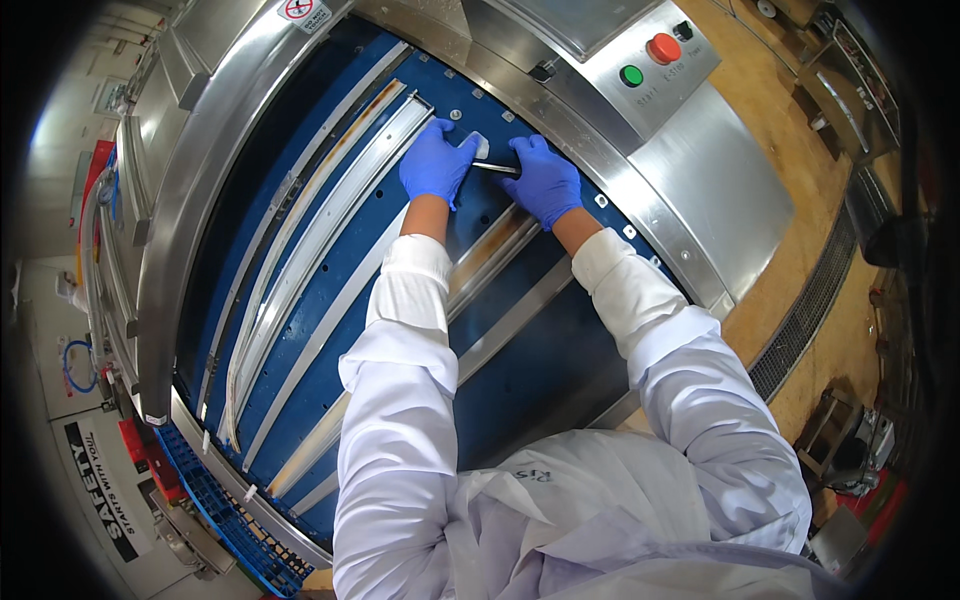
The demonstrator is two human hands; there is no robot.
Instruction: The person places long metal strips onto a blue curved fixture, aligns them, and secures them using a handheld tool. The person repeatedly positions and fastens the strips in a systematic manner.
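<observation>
Both my hands wear blue-violet gloves and work over the far end of a blue panel (395,225). My right hand (545,182) is closed round one end of a slim metal hand tool (497,168); its exact kind is not clear. The tool's other end reaches toward my left hand (434,166). That hand is closed, with a small whitish piece (482,148) showing at its thumb. Beside my left hand lies the end of a long metal rail (402,122). Below my hands runs a brown-stained metal strip (487,258), partly hidden by my left arm.
Several bolts and fixings line the panel's edge. A stainless steel frame (660,215) surrounds it. At the upper right sits a control box with a red button (663,48) and a green button (631,76). A blue plastic crate (215,505) stands at lower left; a floor grating (815,300) lies right.
</observation>
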